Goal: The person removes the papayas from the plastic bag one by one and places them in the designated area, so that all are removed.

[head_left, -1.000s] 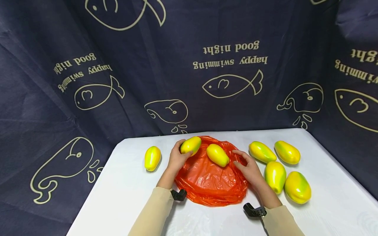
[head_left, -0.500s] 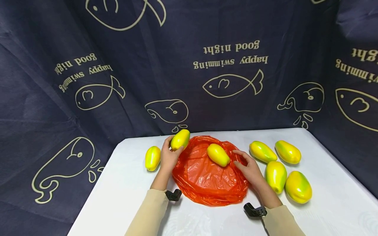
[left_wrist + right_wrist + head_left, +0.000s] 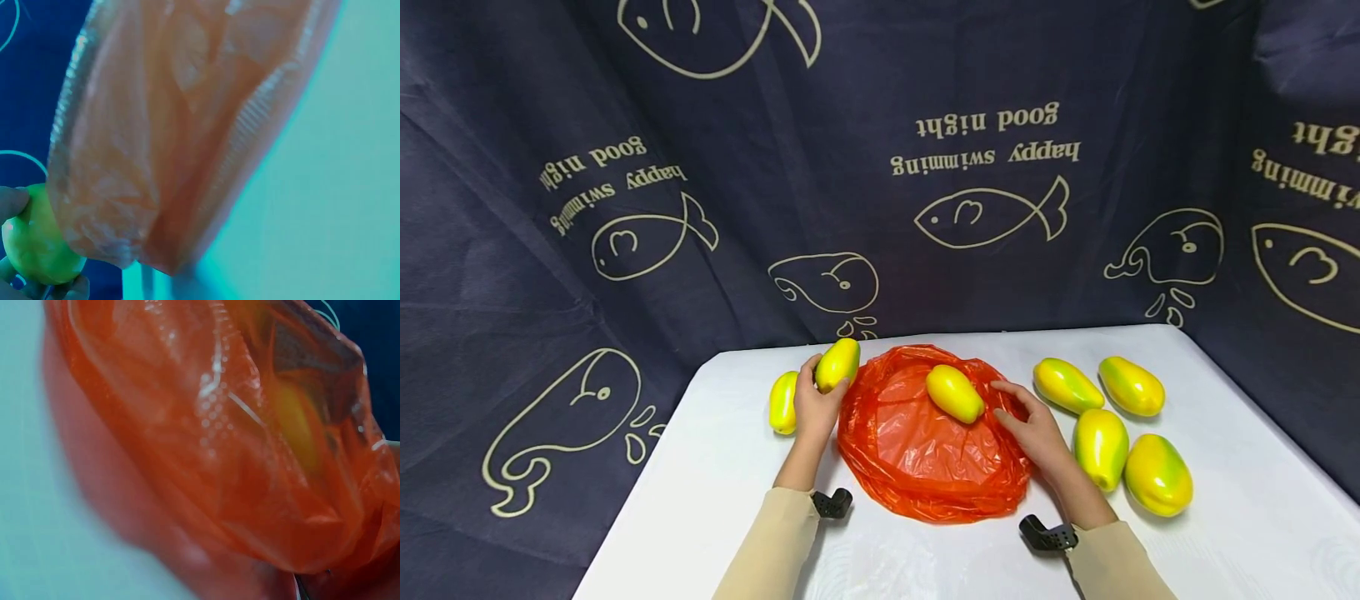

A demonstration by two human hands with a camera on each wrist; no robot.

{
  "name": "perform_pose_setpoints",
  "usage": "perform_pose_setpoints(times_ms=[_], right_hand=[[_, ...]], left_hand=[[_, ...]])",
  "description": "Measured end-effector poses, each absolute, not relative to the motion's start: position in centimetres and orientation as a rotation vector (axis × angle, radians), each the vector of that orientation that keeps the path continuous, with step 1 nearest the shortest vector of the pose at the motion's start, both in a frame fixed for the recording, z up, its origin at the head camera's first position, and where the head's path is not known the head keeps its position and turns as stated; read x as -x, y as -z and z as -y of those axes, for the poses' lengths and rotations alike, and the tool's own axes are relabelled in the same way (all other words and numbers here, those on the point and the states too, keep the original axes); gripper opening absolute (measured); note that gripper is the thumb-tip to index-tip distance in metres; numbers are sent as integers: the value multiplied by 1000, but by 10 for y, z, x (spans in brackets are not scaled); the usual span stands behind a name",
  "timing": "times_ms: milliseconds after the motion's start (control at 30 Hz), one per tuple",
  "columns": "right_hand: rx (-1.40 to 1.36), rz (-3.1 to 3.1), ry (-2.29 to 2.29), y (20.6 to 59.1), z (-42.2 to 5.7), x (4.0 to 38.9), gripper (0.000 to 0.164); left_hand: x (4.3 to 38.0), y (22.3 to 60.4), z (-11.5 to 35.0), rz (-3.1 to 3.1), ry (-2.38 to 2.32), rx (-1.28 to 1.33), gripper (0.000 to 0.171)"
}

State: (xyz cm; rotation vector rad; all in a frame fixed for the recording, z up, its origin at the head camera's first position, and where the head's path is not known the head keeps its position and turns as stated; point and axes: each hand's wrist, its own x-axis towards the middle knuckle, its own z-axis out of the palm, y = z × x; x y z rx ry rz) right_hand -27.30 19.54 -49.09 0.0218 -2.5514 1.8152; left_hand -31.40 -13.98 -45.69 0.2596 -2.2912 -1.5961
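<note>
My left hand (image 3: 815,407) holds a yellow-green papaya (image 3: 838,365) above the table, left of the red plastic bag (image 3: 925,450). In the left wrist view the thumb and fingertips (image 3: 12,203) lie around this papaya (image 3: 42,240). The bag lies with its mouth spread wide, and one papaya (image 3: 955,394) rests inside it. At the bag's right rim, my right hand (image 3: 1037,429) rests with thumb and fingers apart, touching the plastic. The right wrist view shows mostly the bag (image 3: 187,462), with a yellow shape through it.
Another papaya (image 3: 783,404) lies at the left, partly behind my left hand. Several papayas (image 3: 1101,450) lie on the right beside my right forearm. The white table (image 3: 685,500) ends at a dark blue curtain (image 3: 850,167) with fish drawings.
My left hand has lifted its papaya from over the bag and carried it left, past the rim, lowering slightly lately. The right hand and the papaya in the bag have stayed put.
</note>
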Motion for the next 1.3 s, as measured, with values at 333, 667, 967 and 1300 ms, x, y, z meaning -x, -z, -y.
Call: perform_pose_setpoints(times_ms=[333,667,967,1300], right_hand=[[-26,2555,-1824,487,-194,271,49],[-14,2543,-1844,491,-195,275,48],[-4,2529,-1868,490,-196,277,48],[13,2526,-1880,490,-197,275,47]], left_hand=[[311,468,147,2328,1551,-242,67],[308,474,150,2383,1493,-216,66],[309,481,158,2387,1467,-260,66],[308,483,155,2379,1513,-293,67]])
